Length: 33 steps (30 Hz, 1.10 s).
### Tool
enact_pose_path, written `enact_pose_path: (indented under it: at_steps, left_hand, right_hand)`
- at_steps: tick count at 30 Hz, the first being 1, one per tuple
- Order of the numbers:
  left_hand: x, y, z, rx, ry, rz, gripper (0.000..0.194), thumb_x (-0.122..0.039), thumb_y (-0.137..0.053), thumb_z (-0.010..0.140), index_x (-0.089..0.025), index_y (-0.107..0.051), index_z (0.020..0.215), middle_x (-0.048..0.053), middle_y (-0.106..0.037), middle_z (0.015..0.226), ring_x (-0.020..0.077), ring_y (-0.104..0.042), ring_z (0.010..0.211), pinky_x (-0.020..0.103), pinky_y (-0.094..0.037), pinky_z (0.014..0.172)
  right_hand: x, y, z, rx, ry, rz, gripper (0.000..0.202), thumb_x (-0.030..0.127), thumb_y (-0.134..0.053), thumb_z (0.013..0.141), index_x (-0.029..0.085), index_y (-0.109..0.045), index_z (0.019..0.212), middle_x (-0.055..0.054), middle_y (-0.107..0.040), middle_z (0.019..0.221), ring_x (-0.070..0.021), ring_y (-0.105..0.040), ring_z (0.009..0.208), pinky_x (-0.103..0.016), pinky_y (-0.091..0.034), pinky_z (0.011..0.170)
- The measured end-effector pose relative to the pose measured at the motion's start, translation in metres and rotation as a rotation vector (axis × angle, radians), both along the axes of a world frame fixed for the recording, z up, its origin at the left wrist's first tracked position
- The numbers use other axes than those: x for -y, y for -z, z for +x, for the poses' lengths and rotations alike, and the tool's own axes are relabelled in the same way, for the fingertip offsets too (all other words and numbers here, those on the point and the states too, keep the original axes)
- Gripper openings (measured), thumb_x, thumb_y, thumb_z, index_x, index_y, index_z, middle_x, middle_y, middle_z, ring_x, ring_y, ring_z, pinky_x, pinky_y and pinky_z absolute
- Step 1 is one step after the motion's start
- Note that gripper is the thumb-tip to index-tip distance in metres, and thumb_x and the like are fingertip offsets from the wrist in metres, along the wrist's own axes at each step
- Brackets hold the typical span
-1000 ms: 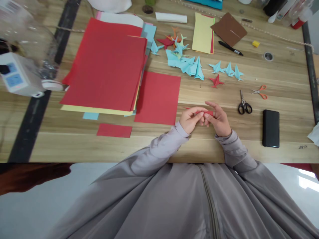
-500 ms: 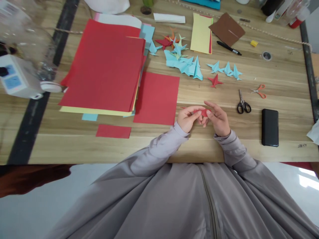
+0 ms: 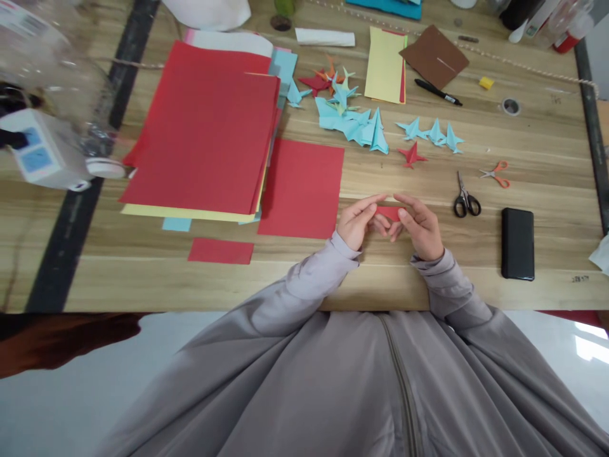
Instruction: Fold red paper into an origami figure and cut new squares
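A small folded piece of red paper (image 3: 389,212) is held up between both hands over the table's near side. My left hand (image 3: 356,220) pinches its left end between thumb and fingers. At the other end, my right hand (image 3: 421,227) grips it with thumb and fingers. The fingertips partly hide the paper, so its exact fold cannot be told. Left of the hands lies a red paper square (image 3: 304,189). Beyond them sit a red origami crane (image 3: 412,154) and several blue origami cranes (image 3: 436,133).
A tall stack of red sheets (image 3: 204,139) covers the left side, with a red paper strip (image 3: 221,251) in front. To the right lie black-handled scissors (image 3: 466,198), orange-handled scissors (image 3: 499,174) and a black rectangular case (image 3: 517,244). A pen (image 3: 438,92) lies farther back.
My hands have moved slightly apart, and more of the red paper shows between them. The fingers of my left hand have shifted back toward its left end.
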State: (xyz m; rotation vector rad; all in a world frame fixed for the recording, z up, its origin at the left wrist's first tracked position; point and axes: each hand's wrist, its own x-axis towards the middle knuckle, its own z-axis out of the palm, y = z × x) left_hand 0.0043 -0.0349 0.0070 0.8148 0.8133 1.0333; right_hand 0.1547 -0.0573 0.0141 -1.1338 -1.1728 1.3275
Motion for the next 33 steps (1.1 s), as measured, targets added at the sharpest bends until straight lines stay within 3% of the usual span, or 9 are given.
enact_pose_path:
  at_steps: [9, 17, 26, 33]
  left_hand:
    - [-0.0028, 0.0022, -0.0012, 0.004, -0.058, 0.025, 0.038, -0.040, -0.069, 0.077, -0.012, -0.069, 0.102, 0.002, -0.067, 0.054, 0.0126, -0.059, 0.044, 0.025, -0.048, 0.048]
    - [-0.0048, 0.0052, -0.0022, 0.004, -0.036, -0.010, 0.037, -0.043, -0.068, 0.076, -0.013, -0.069, 0.098, 0.002, -0.067, 0.055, 0.0138, -0.060, 0.045, 0.026, -0.047, 0.048]
    - [-0.0045, 0.0020, -0.0027, 0.015, -0.020, 0.007, 0.039, -0.046, -0.069, 0.075, -0.013, -0.069, 0.097, 0.003, -0.067, 0.056, 0.0133, -0.059, 0.045, 0.026, -0.047, 0.048]
    - [-0.0049, 0.0030, -0.0029, -0.001, -0.021, -0.003, 0.037, -0.046, -0.069, 0.074, -0.014, -0.069, 0.094, 0.002, -0.067, 0.056, 0.0133, -0.059, 0.044, 0.026, -0.046, 0.048]
  right_hand:
    - [0.0020, -0.0012, -0.0015, -0.002, -0.111, 0.070, 0.043, 0.047, -0.057, 0.087, 0.022, -0.051, 0.122, 0.002, -0.066, 0.067, -0.0138, -0.065, 0.055, -0.031, -0.059, 0.055]
    - [0.0032, -0.0064, -0.0017, -0.072, -0.093, 0.023, 0.039, 0.046, -0.059, 0.085, 0.024, -0.055, 0.117, 0.001, -0.066, 0.069, -0.0157, -0.066, 0.061, -0.033, -0.059, 0.057]
    - [0.0050, -0.0085, -0.0031, -0.068, -0.102, 0.043, 0.037, 0.031, -0.064, 0.082, 0.023, -0.055, 0.117, 0.003, -0.066, 0.068, -0.0128, -0.064, 0.059, -0.031, -0.058, 0.060]
    - [0.0049, -0.0081, -0.0031, -0.035, -0.092, 0.032, 0.035, 0.035, -0.063, 0.083, 0.022, -0.056, 0.114, 0.002, -0.065, 0.067, -0.0133, -0.064, 0.057, -0.033, -0.059, 0.059]
